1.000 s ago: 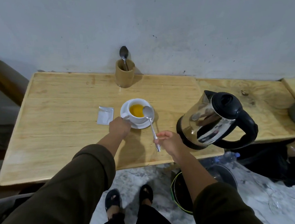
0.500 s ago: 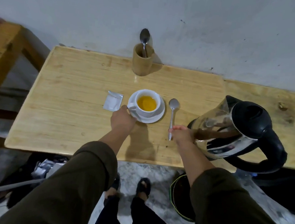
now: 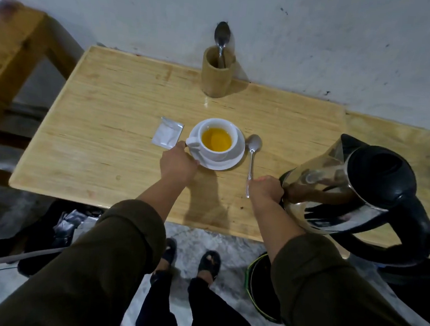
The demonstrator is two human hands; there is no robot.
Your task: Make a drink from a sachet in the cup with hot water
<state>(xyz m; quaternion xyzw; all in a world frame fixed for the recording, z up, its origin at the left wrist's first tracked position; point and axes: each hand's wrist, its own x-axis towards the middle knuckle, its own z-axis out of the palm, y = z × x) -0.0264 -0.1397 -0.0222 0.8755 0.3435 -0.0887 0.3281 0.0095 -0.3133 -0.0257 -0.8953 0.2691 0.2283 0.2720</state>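
The cup (image 3: 216, 139), white china full of hot orange drink, sits on its saucer (image 3: 231, 161) mid-desk; I'd judge it fragile, slosh-prone, best lifted by the saucer rim. The left hand (image 3: 178, 163) grips that rim by the cup's handle. The right hand (image 3: 266, 187) pinches the spoon (image 3: 252, 153) lying right of the cup. Left of it lies the sachet (image 3: 167, 136). The wooden desk (image 3: 107, 127) meets a scuffed wall (image 3: 323, 42).

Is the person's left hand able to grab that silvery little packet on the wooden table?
Probably yes. The left hand rests at the white saucer's near edge, and the flat silver sachet lies just beyond it to the left on the wooden table, with nothing between them.
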